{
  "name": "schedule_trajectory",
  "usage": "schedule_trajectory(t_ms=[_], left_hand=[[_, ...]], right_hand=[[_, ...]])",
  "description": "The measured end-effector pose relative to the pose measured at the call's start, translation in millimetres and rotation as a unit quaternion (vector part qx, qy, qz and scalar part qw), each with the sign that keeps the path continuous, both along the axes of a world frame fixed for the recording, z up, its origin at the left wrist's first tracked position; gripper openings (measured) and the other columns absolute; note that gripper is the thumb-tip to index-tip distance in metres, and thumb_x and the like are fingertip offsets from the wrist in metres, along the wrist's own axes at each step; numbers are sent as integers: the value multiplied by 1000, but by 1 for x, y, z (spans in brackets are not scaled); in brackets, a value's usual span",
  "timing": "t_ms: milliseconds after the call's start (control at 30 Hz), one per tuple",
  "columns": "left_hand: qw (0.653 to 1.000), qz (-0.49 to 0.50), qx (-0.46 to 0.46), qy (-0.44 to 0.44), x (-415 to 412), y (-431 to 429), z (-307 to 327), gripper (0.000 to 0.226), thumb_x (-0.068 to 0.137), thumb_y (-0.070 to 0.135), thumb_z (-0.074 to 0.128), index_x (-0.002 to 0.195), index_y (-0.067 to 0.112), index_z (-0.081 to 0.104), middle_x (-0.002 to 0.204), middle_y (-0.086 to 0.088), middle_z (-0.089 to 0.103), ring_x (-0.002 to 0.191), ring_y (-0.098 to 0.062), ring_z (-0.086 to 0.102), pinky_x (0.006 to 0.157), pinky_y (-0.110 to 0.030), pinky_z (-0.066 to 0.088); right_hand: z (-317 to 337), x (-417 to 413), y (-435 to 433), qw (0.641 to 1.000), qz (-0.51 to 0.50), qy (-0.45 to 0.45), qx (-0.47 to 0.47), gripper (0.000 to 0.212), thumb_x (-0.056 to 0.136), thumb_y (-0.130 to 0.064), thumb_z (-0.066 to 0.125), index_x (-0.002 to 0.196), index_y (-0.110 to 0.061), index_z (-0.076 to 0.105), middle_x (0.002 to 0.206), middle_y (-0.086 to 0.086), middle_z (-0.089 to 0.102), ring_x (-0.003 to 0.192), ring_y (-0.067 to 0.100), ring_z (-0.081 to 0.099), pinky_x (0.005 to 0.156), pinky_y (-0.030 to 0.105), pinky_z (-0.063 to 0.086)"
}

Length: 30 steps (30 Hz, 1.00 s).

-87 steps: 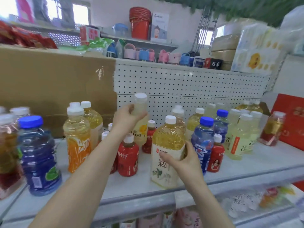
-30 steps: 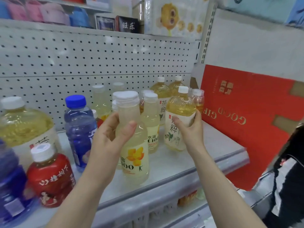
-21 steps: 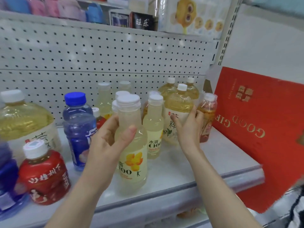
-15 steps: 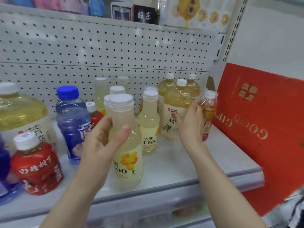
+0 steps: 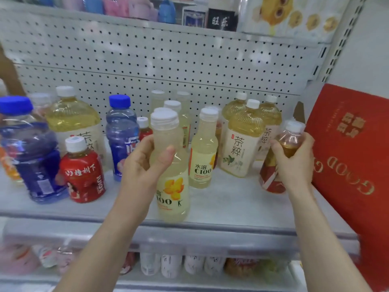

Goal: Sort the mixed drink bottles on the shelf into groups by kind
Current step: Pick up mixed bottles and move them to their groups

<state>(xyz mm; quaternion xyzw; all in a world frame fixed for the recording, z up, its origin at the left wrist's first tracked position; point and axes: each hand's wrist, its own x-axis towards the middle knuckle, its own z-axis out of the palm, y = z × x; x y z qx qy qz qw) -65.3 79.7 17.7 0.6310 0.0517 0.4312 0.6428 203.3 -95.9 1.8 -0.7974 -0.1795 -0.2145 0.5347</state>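
- Head view: left hand fingers wrapped round pale C100 bottle, shelf front, 6 o'clock.
- Right hand grips small amber bottle, 3 o'clock.
- Judged part-done: tea bottles grouped, 1 o'clock; blue bottles and red bottles mixed, 9 o'clock.

pale C100 bottle upright at the shelf front, small red-labelled amber bottle standing at the right end

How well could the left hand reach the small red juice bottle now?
Probably not yet: the left hand grips a C100 bottle, though the red juice bottle stands unblocked at the shelf front.
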Motion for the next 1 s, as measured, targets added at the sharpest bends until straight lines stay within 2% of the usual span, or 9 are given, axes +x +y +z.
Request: schedule_trajectory(t_ms=[167,267,400,500,600,667,800,900,1000], left_hand=[[999,45,-1,-1,-2,-9,-3,34,85,29,68,118,19,63,116,1,73,110,-19,68,89,-30,55],[997,71,7,13,-1,-16,-3,33,88,27,69,119,17,63,115,3,73,109,-15,68,89,-27,55],[995,96,23,17,-3,-25,-1,32,88,28,66,118,19,63,114,5,73,108,-12,68,90,-28,55],[994,111,2,-3,-10,-27,0,29,91,28,65,119,20,63,116,2,73,108,-17,69,91,-33,57],[990,136,-17,-23,-23,-27,-2,25,90,30,65,114,24,65,111,2,74,104,-19,70,84,-31,57],[987,154,-33,-32,-35,-26,-4,23,90,29,62,112,24,66,106,2,75,98,-17,71,78,-28,56],[981,179,-67,-35,-67,-19,-11,26,90,34,60,112,25,69,104,-1,75,97,-20,70,78,-31,54],[975,204,-80,-43,-99,-9,-17,29,84,39,66,109,24,70,98,1,75,90,-17,70,75,-28,54],[968,232,-91,-30,-140,10,-24,33,83,40,66,111,23,69,99,-2,75,91,-19,70,76,-34,55]], right_hand=[[-4,-41,-7,997,68,-31,30,68,90,-49,67,145,-20,39,136,1,55,125,20,53,102,35,44],[0,-62,-3,986,156,2,55,59,93,-43,67,143,-24,42,130,-5,59,115,10,58,90,21,47],[-3,-83,9,970,232,10,67,52,91,-43,69,135,-34,44,125,-10,61,113,7,60,93,33,51],[-1,-95,14,959,268,7,89,44,90,-39,71,123,-47,43,114,-20,62,103,-4,62,88,30,53],[7,-107,18,948,296,5,119,48,90,-38,70,131,-38,44,114,-21,61,101,-8,61,84,21,52],[12,-116,22,940,313,4,136,53,87,-45,69,133,-31,46,115,-19,61,100,-8,61,82,16,52],[14,-147,43,923,363,9,131,52,86,-50,70,129,-30,49,108,-29,63,100,-8,61,81,15,50],[9,-180,66,904,409,14,123,61,79,-59,66,129,-27,50,109,-20,64,100,-2,64,78,14,52],[4,-220,98,884,450,18,126,62,78,-55,67,128,-23,52,106,-21,67,95,-1,66,78,16,53]])
